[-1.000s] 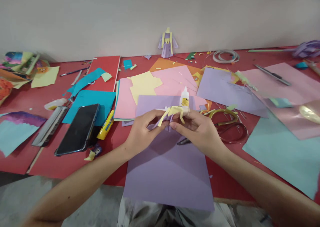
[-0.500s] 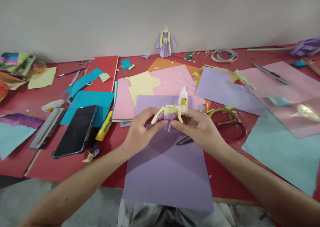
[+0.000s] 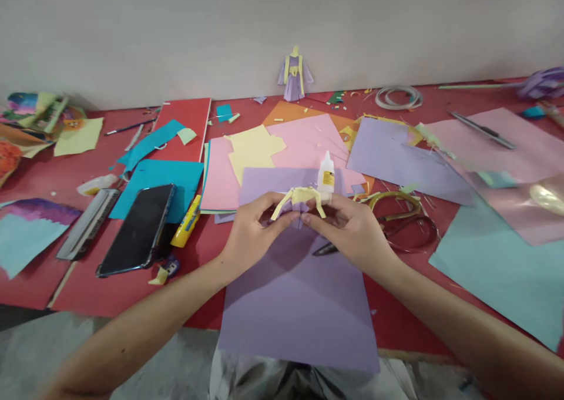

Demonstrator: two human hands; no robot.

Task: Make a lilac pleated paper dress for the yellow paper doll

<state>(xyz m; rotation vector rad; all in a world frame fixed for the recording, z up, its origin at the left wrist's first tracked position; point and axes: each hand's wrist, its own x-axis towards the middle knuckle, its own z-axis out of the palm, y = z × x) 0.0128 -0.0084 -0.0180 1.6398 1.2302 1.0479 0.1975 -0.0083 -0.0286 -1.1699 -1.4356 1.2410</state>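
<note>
Between my two hands is a small paper doll outfit (image 3: pixel 305 196) of yellow and purple paper, held above a purple sheet (image 3: pixel 299 306). My left hand (image 3: pixel 259 221) pinches its left side, thumb in front and fingers hidden behind. From the other side my right hand (image 3: pixel 348 221) grips it the same way, thumb tip close to the left thumb. Two yellow strips hang down at its sides. Just behind the right fingers stands a white glue bottle (image 3: pixel 326 174) with a yellow label. The scissors (image 3: pixel 394 206) lie partly under my right hand.
A finished paper doll (image 3: pixel 294 74) leans on the wall. To the left lie a phone (image 3: pixel 136 229), a yellow glue stick (image 3: pixel 186 221), a stapler-like grey tool (image 3: pixel 88 224) and blue paper (image 3: pixel 189 174). At right are a cutter knife (image 3: pixel 482 130), coloured sheets (image 3: pixel 506 259) and a coiled tube (image 3: pixel 399 98).
The whole scene has shifted slightly to the right in view. Both hands keep hold of the paper outfit, whose purple lower part now shows a little less below the thumbs.
</note>
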